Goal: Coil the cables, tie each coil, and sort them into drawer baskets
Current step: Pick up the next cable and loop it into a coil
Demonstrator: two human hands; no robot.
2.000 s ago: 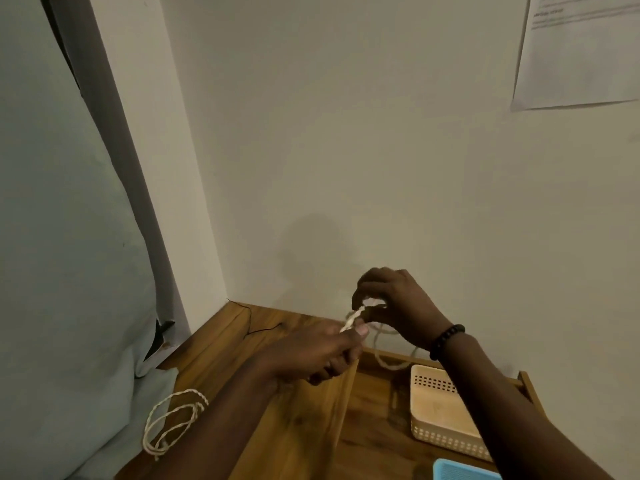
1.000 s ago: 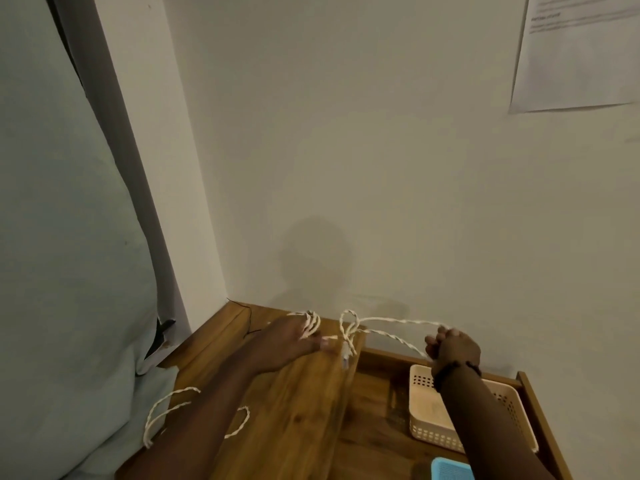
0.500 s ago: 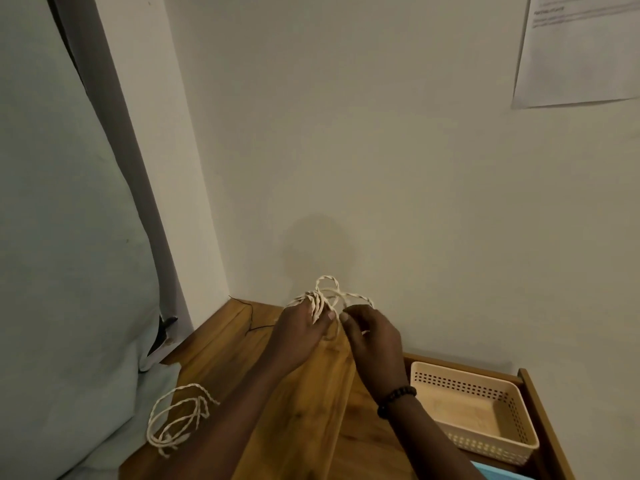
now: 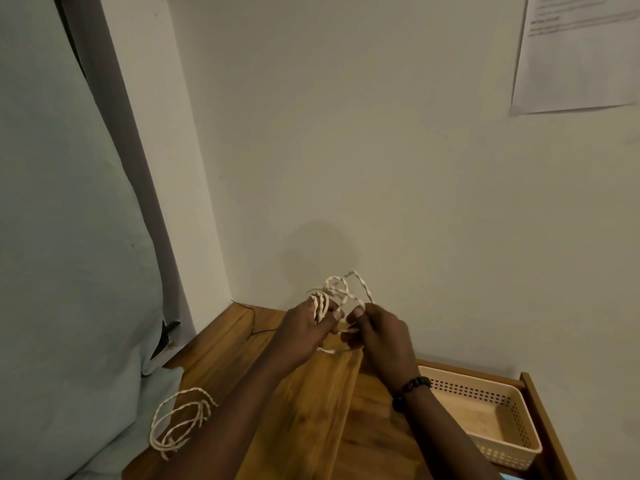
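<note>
A pale twisted cable [image 4: 341, 292] is held up between both hands above the wooden top [image 4: 304, 420], close to the wall [image 4: 381, 150]. Several turns of it are wound round the fingers of the left hand [image 4: 304, 332], and loose loops rise above the two hands against the wall. The right hand [image 4: 381, 336] pinches a strand of the same cable between thumb and fingertips, its fingers curled; a short piece shows below the two hands. The hands are just beside each other, thumbs nearly touching. How the loops cross one another is hard to make out.

A bead bracelet [image 4: 410, 391] sits on the right wrist. A second cable [image 4: 180, 422], the same pale twisted kind, lies in loose loops at the left edge of the top, partly on the pale cloth [image 4: 69, 271] that fills the left of the view; the left forearm covers its right side. To the right, lower than the top, a beige perforated basket [image 4: 519, 445] sits in an open wooden drawer [image 4: 543, 420], with nothing visible inside; the right forearm crosses in front of its near left corner. A sliver of something blue [image 4: 509, 477] is cut off at the bottom edge. A thin dark wire [image 4: 254, 322] lies near the back corner of the top. A printed sheet [image 4: 575, 57] hangs on the wall at upper right, cut off by the frame, its text too blurred to read.
</note>
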